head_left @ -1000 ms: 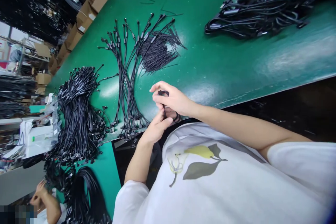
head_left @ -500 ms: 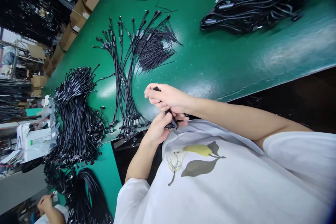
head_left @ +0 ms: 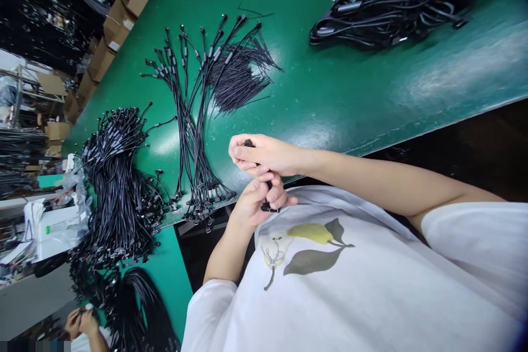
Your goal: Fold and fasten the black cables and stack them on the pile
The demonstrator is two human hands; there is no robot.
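My left hand [head_left: 256, 198] and my right hand [head_left: 268, 153] meet at the table's front edge, close to the white shirt. Both have their fingers wrapped around a short black cable [head_left: 269, 208]. One dark end shows above my right thumb, and a connector sticks out below my left fingers. The middle of the cable is mostly hidden by the fingers. Just left of the hands lies a loose fan of black cables [head_left: 193, 137] with plugs at both ends. Behind them is a heap of thin black ties [head_left: 237, 85].
A thick bundle of black cables [head_left: 117, 187] lies to the left, with more cables [head_left: 142, 308] below it. Coiled cables [head_left: 383, 8] sit at the upper right of the green table [head_left: 313, 93]. Cardboard boxes [head_left: 117, 22] line the far edge. Another person's hands [head_left: 82, 323] show at lower left.
My left fingers have curled further around the cable, and its lower connector has turned. The view has shifted slightly. The other person's hands have moved a little.
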